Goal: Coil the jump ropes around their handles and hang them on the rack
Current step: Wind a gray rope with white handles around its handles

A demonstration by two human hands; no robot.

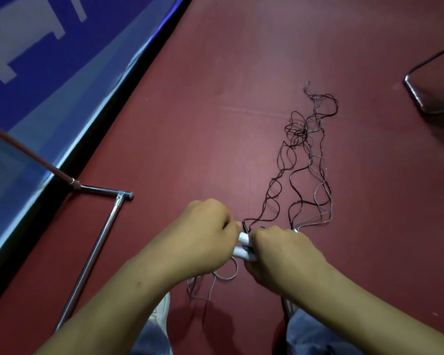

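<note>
The rack (pixel 98 242) stands far left on the floor (pixel 190 124). Left hand (pixel 203 234) and right hand (pixel 282 252) meet on the white handles (pixel 244 245), fingers curled round them. The handles lie crosswise between the hands, and the loose ropes (pixel 305 160) trail away ahead, nearer the right hand.

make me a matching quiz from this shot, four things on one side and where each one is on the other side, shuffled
Things
1. white plastic jump rope handles
2. thin dark tangled rope cords
3. shiny chrome rack tube
4. blue banner with white shapes

Places
A. far upper left, bordering the red floor
B. gripped between left hand and right hand
C. sprawled loose on the floor beyond the hands
D. low on the floor, left of the left hand

Pairs: 1-B, 2-C, 3-D, 4-A
</note>
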